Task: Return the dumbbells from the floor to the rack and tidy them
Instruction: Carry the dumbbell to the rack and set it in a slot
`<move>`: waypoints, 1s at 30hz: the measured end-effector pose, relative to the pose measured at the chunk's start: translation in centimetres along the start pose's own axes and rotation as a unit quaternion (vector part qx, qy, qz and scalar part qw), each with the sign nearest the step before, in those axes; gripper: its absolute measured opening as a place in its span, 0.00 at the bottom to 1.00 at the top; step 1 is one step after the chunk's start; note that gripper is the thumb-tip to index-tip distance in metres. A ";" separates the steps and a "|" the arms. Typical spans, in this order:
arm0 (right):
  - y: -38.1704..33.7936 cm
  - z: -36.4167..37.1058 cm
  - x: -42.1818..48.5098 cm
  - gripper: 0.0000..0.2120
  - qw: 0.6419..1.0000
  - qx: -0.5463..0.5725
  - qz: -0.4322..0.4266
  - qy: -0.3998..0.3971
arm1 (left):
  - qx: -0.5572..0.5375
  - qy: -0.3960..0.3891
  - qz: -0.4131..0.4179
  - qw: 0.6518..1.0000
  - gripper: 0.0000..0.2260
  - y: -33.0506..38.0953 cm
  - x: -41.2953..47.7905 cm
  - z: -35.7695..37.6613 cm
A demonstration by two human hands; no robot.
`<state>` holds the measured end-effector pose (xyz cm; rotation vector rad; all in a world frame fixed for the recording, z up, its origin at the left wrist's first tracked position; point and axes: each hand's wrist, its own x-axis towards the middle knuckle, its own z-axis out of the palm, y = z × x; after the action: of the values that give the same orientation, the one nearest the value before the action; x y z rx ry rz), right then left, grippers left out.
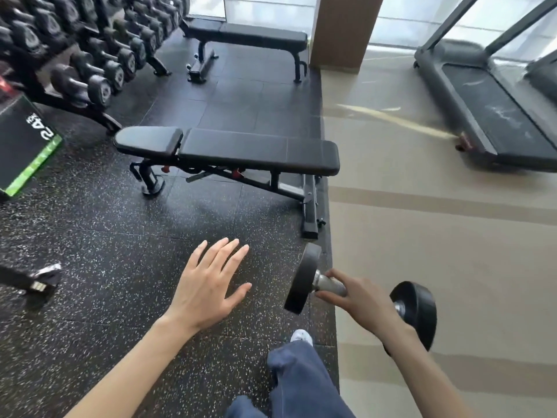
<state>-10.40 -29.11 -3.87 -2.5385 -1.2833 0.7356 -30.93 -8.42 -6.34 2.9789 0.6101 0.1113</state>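
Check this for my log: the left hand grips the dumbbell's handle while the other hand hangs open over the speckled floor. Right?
Not quite: the head view shows the right hand gripping the dumbbell by its handle, while the left hand hangs open, fingers spread, over the speckled floor.

A flat black bench (229, 150) stands on dark speckled rubber floor (99, 236). Behind it a second black bench (250, 36) sits near bright windows (268, 7). To its right the rubber gives way to smooth beige floor (422, 221) that reflects daylight. A brown pillar (343, 28) rises behind and to its right, and a treadmill (494, 116) stands farther right. A black-and-green box (24, 146) sits to its left.
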 end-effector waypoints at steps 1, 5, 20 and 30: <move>0.8 -1.5 1.5 0.19 1.000 -0.008 -0.007 -0.005 | 0.000 0.002 -0.004 1.000 0.29 0.3 1.9 0.0; 4.2 -6.9 6.8 0.18 0.999 -0.031 -0.019 -0.003 | -0.011 0.004 -0.021 1.000 0.29 2.3 8.6 -0.1; 13.7 -13.7 20.9 0.19 1.000 0.001 0.031 0.001 | -0.019 0.003 0.016 1.000 0.28 2.2 30.0 2.5; 17.3 -23.5 35.2 0.19 0.997 -0.021 0.064 0.046 | -0.023 0.035 0.062 0.997 0.28 -1.2 49.6 1.8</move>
<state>31.31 -10.48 -2.44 -2.6753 -1.1268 0.6136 14.27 12.12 -5.70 2.9780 0.4225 0.2375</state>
